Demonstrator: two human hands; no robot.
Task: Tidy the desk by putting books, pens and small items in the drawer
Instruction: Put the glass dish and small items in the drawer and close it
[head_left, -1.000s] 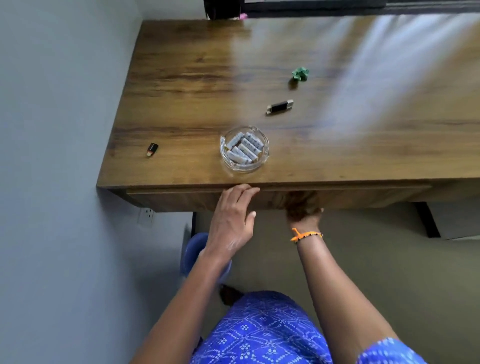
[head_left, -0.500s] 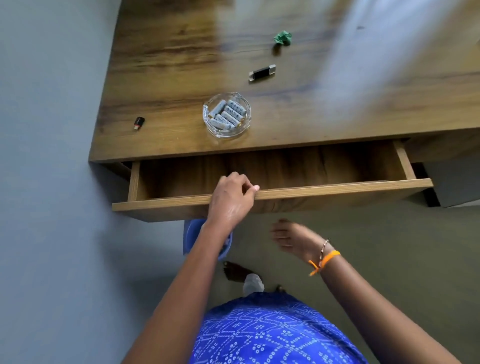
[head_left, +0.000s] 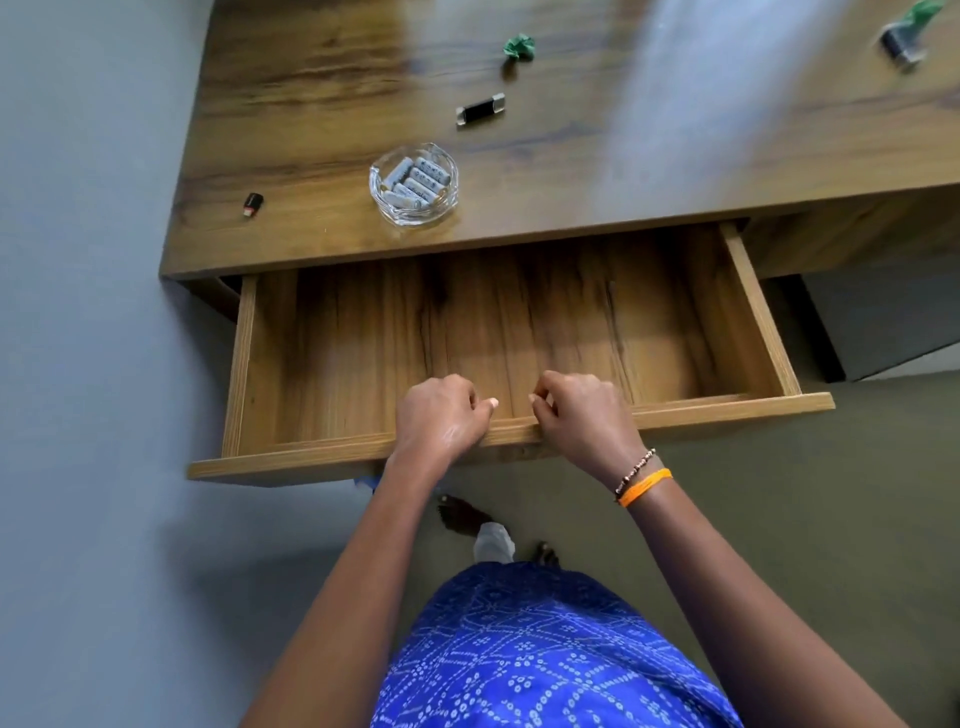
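Observation:
The wooden drawer (head_left: 332, 364) stands pulled far out from under the desk (head_left: 322, 93), and nothing lies inside it. My left hand (head_left: 441, 415) and my right hand (head_left: 582, 415) both grip its front edge, side by side near the middle. On the desktop sits a glass ashtray (head_left: 414, 183) holding several white batteries. Behind it lies a small black and silver stick (head_left: 480, 109). A crumpled green scrap (head_left: 518, 47) is further back. A tiny black and red item (head_left: 253, 204) lies near the desk's left edge. Another dark object (head_left: 901, 44) with green on it sits far right.
A grey wall (head_left: 88, 312) runs close along the desk's and drawer's left side. A grey cabinet (head_left: 883, 317) stands under the desk at the right. Below the drawer are an olive floor and my blue patterned clothing (head_left: 540, 654).
The drawer went from shut to pulled far out. My right hand came up from below and joined my left on the front edge. The view tilted down.

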